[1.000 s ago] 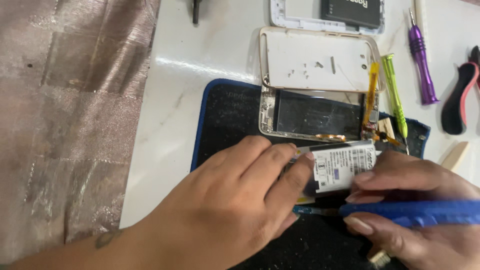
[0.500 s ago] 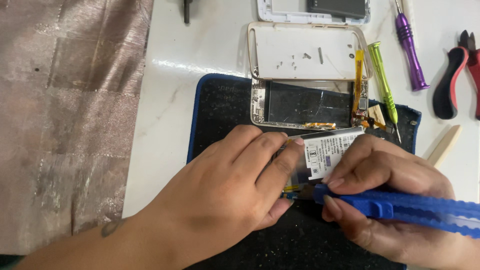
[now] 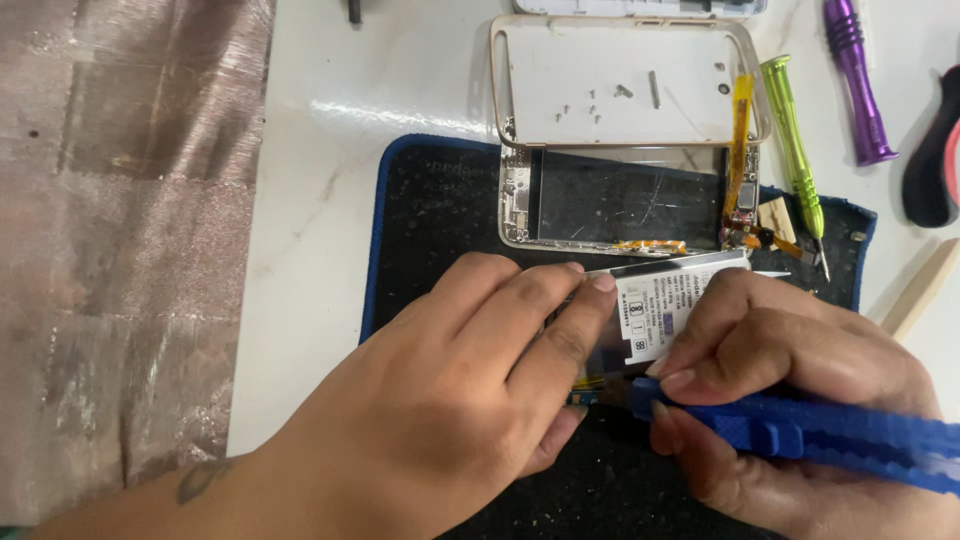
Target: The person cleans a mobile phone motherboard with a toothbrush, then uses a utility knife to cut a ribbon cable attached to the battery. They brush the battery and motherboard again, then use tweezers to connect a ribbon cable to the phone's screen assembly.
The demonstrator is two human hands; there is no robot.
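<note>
My left hand (image 3: 470,390) lies over a flat phone battery (image 3: 665,305) with a white label, fingertips pressing on its left part. My right hand (image 3: 790,370) grips a blue plastic utility knife (image 3: 800,435), whose tip points left under my left fingers at the battery's edge; the tip itself is hidden. The battery rests on a black mat with a blue border (image 3: 440,220). Just beyond it lies an opened phone body (image 3: 620,200) with a bare dark cavity and a yellow flex cable (image 3: 740,120).
A white and gold back cover (image 3: 620,70) holding tiny screws lies behind the phone. A green screwdriver (image 3: 795,140), purple screwdriver (image 3: 858,85), black-red pliers (image 3: 930,160) and a wooden stick (image 3: 920,290) sit right. A shiny brownish cloth (image 3: 120,230) covers the left.
The view has moved closer and shifted; both hands stay on the battery. My right hand with the blue knife sits slightly lower and more to the left against the battery.
</note>
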